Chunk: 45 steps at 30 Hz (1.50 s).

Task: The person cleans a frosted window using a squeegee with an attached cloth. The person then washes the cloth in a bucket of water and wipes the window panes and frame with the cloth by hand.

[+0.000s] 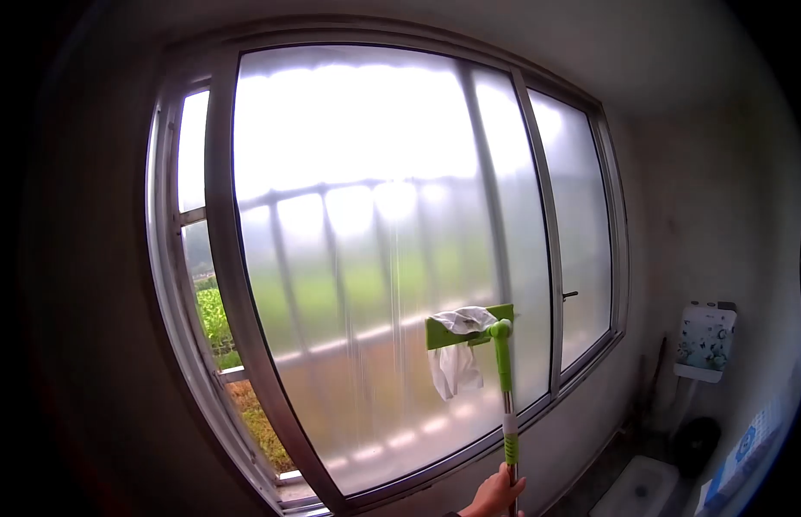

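Mop (503,360): up at the lower right of the wide pane (375,258); contact hard to tell.
Head (437,338): facing the pane, long axis near level, tipped up rightward.
Cloth (458,372): draped over the head, probably as padding.
Pole (508,402): near upright, leaning slightly left at the top.
Left hand (493,494): clamped round the pole, presumably low for reach.
Right hand: out of view.

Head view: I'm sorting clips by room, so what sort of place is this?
Probably a washroom: a likely squat toilet in the floor, a cistern-like wall box and a frosted window.
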Motion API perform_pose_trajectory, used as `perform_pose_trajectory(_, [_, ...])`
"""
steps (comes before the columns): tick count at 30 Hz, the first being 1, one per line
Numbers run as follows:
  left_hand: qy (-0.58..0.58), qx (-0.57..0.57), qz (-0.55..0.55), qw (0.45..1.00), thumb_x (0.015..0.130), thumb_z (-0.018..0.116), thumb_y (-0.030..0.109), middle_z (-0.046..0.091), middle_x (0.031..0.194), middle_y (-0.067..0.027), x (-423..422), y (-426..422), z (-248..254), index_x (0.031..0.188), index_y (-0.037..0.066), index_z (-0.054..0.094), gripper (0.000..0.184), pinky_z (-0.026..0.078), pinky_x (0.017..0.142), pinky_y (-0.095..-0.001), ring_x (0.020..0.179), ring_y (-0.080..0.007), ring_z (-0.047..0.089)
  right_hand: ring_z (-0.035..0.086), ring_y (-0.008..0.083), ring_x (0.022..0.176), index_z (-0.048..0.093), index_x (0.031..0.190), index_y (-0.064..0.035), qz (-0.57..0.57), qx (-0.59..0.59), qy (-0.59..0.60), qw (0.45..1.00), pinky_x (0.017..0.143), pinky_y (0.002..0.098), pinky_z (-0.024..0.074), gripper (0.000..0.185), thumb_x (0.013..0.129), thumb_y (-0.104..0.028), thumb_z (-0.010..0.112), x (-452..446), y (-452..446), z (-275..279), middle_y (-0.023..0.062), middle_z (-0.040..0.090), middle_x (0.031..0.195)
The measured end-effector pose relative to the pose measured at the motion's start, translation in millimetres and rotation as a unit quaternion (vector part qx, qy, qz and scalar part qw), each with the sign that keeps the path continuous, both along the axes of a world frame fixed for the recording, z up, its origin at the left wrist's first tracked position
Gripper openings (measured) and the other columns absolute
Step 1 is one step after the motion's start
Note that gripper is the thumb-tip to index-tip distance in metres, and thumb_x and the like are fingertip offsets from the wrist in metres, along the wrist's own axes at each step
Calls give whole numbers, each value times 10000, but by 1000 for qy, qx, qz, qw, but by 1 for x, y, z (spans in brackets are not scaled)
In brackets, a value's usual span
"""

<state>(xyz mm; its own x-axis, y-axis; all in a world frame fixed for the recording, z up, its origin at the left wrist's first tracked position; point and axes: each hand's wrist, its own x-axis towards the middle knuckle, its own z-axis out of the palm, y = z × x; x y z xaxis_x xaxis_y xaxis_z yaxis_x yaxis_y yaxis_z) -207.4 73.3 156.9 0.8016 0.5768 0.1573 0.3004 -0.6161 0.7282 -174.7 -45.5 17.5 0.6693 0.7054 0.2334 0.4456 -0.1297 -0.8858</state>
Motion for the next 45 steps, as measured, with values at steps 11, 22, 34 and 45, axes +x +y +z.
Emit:
perform_pose_trajectory(11, [-272,132,-58,951,835,596,383,616,730,-156,30,47,337,1236,-38,374,623,480,671,-371,720,-291,628,566,436,616,480,766,52,-97,280,-159,942,519,454,442,383,917,-299,479,113,122,371,253,544,604])
perform_pose_trajectory(22, [-301,304,214,878,793,624,170,610,692,-123,-158,89,273,730,6,613,176,485,595,-319,639,-245,634,583,452,761,494,802,84,-166,228,-178,943,623,446,478,411,908,-313,495,197,105,387,293,585,704])
perform_pose_trajectory(34, [-426,128,206,872,882,537,116,510,569,-19,-237,126,229,766,-8,552,171,498,422,-231,452,-75,515,561,455,676,486,818,14,-191,142,-163,958,553,470,450,344,895,-320,517,141,37,175,251,560,645])
perform_pose_trajectory(45, [-422,79,151,890,881,548,122,526,572,-36,-257,125,230,779,-9,559,166,486,410,-231,453,-85,514,565,341,453,495,772,63,-153,208,-157,953,404,387,444,448,917,-361,486,156,71,445,205,558,571])
